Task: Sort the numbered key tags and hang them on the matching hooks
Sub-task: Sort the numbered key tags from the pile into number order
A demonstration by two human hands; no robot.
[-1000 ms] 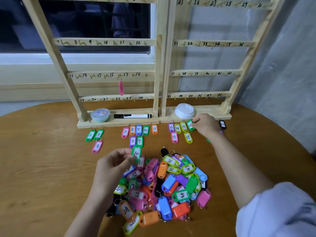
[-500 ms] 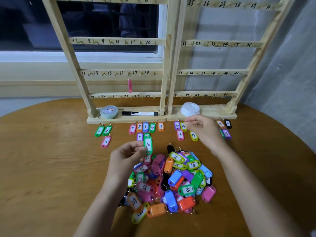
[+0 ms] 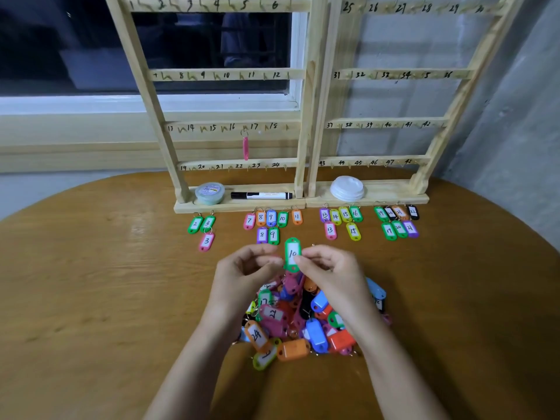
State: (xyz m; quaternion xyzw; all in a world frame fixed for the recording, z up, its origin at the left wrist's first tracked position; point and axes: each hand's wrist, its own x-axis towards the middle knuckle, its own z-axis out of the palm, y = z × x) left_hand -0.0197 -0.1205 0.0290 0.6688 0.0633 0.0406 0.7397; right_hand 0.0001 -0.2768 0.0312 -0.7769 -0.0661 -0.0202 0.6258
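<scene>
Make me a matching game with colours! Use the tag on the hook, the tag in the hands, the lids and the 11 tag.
Things:
1. hooked tag
2. held tag
3. lids
4. 11 tag

Colours:
A. orange
B. white
C. green
D. pink

Pairs: 1-D, 2-C, 3-B, 4-A.

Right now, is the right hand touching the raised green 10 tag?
Touching. The head view shows the right hand pinching the raised green 10 tag at its right edge, no gap.
</scene>
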